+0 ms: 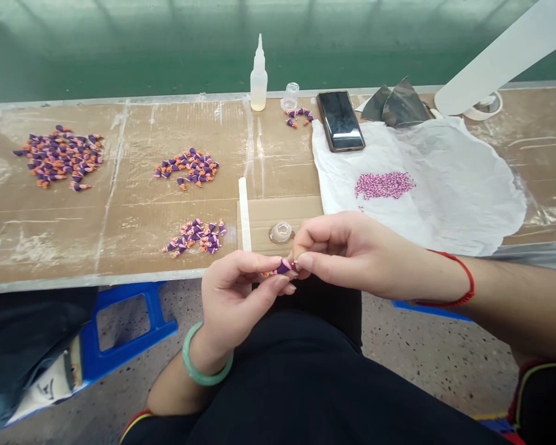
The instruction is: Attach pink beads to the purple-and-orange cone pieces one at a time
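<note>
My left hand [238, 290], with a green bangle on the wrist, pinches a small purple and orange piece [283, 267] just below the table's front edge. My right hand [347, 250], a red cord round its wrist, has its fingertips closed on the same piece from the right. Both hands hover over my lap. A small clear dish [281, 232] sits on the table just behind them.
Piles of purple and orange pieces lie at far left [59, 156], at middle [188, 167] and near the front [195, 237]. A glue bottle [258, 77], a phone [340, 120] and a white sheet [445, 185] with pink beads [383, 185] lie to the right. A blue stool [120, 334] stands below left.
</note>
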The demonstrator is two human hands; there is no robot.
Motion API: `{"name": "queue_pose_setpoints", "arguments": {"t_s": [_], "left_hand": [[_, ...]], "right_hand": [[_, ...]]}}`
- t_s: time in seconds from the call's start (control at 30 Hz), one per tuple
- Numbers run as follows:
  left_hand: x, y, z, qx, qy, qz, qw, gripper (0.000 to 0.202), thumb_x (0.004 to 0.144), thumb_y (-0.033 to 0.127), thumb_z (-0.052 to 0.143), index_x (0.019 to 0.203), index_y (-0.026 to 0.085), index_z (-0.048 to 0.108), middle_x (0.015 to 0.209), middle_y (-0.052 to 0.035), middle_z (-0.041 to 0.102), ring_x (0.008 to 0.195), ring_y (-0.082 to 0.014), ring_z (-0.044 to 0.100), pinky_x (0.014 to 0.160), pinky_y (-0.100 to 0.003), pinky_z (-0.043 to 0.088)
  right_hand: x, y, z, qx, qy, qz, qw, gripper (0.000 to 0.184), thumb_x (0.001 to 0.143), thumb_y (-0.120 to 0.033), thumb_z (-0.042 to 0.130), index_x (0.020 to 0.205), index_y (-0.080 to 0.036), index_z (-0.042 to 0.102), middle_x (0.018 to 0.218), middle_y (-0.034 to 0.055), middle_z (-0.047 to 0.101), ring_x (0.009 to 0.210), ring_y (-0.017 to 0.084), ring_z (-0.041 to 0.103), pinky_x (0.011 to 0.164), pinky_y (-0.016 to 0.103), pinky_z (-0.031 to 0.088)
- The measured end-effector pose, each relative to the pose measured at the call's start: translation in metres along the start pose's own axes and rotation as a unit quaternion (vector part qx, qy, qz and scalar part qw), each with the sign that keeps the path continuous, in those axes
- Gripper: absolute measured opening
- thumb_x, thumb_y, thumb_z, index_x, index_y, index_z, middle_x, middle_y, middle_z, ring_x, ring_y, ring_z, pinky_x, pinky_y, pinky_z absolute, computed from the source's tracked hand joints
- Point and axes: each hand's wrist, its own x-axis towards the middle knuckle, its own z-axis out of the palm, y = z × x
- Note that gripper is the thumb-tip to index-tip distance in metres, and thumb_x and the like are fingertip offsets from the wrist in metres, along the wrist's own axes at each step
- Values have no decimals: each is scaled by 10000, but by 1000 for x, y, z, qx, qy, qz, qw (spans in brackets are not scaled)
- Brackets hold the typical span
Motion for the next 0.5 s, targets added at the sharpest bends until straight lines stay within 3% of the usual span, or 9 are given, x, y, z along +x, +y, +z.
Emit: {"name": "queue_pose_setpoints", "arguments": {"t_s": [0.3, 0.5], "left_hand": [[-1, 3, 4, 75, 32, 8, 997, 98, 802, 173, 828, 887, 188, 782, 811, -44, 813, 626, -175, 777, 554, -204, 665], [-3, 2, 7, 81, 35, 28, 996, 107, 808, 165, 822, 904, 204, 794, 826, -35, 818, 632, -173, 779, 575, -207, 671]], "right_hand": [[-2, -2, 3, -28, 22, -18, 999, 74, 790, -220, 573, 725, -189, 562, 629, -25, 610, 556, 86, 505, 487, 196, 386], [-5, -3, 4, -85, 58, -50, 993, 111, 808, -209, 577, 700, -184, 585, 613, -29, 624, 557, 89, 539, 500, 197, 413]]}}
